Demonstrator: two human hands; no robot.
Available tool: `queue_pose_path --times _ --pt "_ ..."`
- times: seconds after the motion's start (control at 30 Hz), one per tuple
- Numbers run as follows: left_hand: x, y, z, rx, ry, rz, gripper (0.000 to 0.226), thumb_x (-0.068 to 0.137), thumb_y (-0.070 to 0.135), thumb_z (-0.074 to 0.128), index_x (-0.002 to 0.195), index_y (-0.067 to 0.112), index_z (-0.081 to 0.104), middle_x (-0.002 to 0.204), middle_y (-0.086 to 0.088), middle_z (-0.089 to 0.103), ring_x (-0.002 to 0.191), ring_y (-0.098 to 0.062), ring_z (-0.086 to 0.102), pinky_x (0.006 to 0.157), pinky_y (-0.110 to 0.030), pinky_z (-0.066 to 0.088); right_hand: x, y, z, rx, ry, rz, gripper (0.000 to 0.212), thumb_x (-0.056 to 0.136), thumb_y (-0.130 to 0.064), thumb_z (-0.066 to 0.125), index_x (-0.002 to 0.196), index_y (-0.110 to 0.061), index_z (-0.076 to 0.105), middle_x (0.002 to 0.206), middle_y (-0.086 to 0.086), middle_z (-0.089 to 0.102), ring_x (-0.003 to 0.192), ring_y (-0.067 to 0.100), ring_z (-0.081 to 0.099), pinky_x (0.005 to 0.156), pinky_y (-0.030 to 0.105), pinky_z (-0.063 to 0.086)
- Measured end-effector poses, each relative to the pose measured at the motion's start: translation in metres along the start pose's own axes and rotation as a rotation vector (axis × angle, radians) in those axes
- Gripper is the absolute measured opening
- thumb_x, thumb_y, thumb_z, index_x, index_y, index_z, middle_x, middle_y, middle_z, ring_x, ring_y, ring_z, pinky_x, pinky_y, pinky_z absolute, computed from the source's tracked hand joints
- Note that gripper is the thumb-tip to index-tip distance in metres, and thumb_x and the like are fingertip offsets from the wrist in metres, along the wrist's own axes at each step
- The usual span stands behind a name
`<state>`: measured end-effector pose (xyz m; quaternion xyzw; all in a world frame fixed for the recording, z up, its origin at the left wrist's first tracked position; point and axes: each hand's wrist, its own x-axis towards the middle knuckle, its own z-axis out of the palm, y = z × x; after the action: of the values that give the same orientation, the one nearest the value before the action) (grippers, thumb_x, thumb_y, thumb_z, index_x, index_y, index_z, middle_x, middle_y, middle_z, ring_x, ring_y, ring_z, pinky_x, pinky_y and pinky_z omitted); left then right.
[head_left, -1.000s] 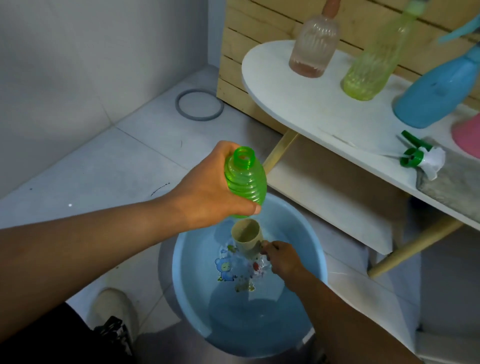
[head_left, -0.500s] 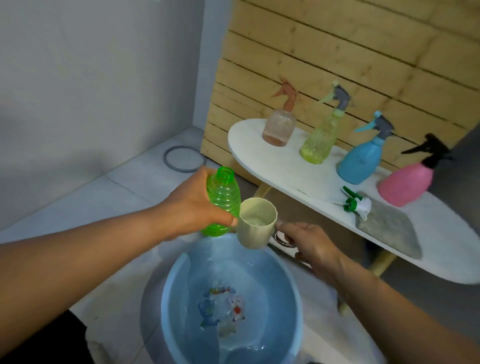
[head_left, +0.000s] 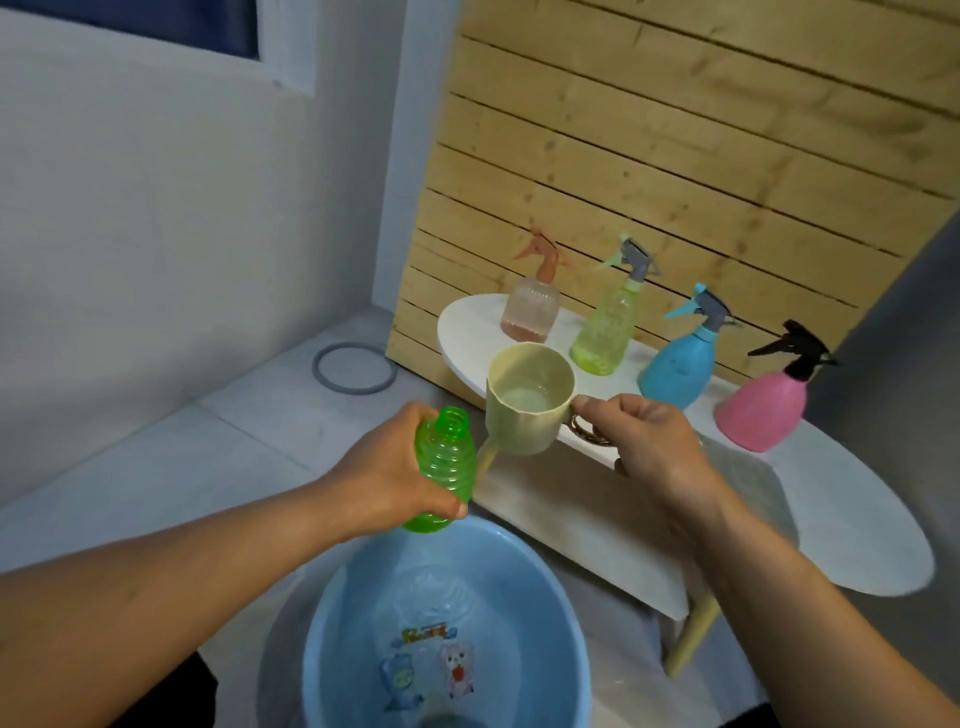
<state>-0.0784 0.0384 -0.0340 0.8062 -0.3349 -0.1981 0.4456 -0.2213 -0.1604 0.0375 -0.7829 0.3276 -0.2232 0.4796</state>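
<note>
A pale slatted wooden wall backs one white oval counter (head_left: 841, 530) carrying four plastic spray bottles: clear pink (head_left: 531, 312), yellow-green (head_left: 605, 332), blue (head_left: 675, 369) and solid pink (head_left: 763, 410). Of the two hands, the left hand (head_left: 384, 478) grips one uncapped ribbed green plastic bottle (head_left: 447, 462) above one round blue plastic basin (head_left: 530, 571) of water. The right hand (head_left: 649, 441) pinches the handle of one beige plastic mug (head_left: 527, 410), just beside the bottle's mouth. One grey ring (head_left: 356, 391) lies on the floor.

Green ribbed bottle (head_left: 445, 470), cream cup (head_left: 527, 408), blue basin (head_left: 332, 613) with cartoon print.
</note>
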Motion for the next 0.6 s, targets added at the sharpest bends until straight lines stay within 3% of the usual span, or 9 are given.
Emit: queue_pose_path --times 0.1,0.23,0.33,0.47,0.6 --pt "0.001 -0.006 0.01 0.037 -0.008 0.04 0.085 0.056 0.035 0.096 0.124 0.038 0.045 0.106 0.014 0.062 0.095 -0.003 0.062 0.08 -0.026 0.055 -0.002 0.009 0.001 -0.099 0.029 -0.052 0.046 0.085 -0.042 0.075 0.068 -0.003 0.057 0.072 0.023 0.058 0.062 0.011 0.044 0.057 0.028 0.034" --pt "0.002 -0.015 0.02 0.162 -0.059 0.042 0.086 0.051 0.05 0.093 0.12 0.042 0.043 0.104 0.015 0.062 0.093 -0.006 0.063 0.081 -0.034 0.058 -0.005 0.013 0.0 -0.174 0.051 -0.098 0.041 0.086 -0.04 0.077 0.064 -0.01 0.059 0.058 0.0 0.044 0.05 0.006 0.033 0.043 0.015 0.027" --pt "0.004 -0.019 0.027 0.241 -0.079 0.032 0.087 0.044 0.064 0.087 0.116 0.045 0.042 0.101 0.016 0.063 0.089 -0.006 0.063 0.077 -0.034 0.057 -0.005 0.015 0.0 -0.205 0.061 -0.137 0.043 0.086 -0.041 0.077 0.059 -0.015 0.055 0.051 -0.009 0.039 0.047 0.006 0.031 0.044 0.017 0.028" --pt "0.009 -0.019 0.032 0.294 -0.078 0.017 0.089 0.042 0.071 0.083 0.116 0.044 0.042 0.102 0.015 0.063 0.09 -0.01 0.064 0.079 -0.037 0.058 -0.007 0.016 0.0 -0.27 0.066 -0.204 0.045 0.086 -0.044 0.075 0.064 -0.009 0.057 0.052 -0.007 0.042 0.051 0.008 0.033 0.051 0.029 0.031" --pt "0.01 -0.02 0.036 0.316 -0.094 0.031 0.092 0.048 0.067 0.087 0.122 0.044 0.039 0.106 0.015 0.062 0.093 -0.011 0.063 0.081 -0.036 0.058 -0.006 0.017 -0.001 -0.311 0.1 -0.223 0.044 0.086 -0.046 0.075 0.064 -0.011 0.059 0.051 -0.007 0.045 0.051 0.009 0.035 0.052 0.029 0.032"
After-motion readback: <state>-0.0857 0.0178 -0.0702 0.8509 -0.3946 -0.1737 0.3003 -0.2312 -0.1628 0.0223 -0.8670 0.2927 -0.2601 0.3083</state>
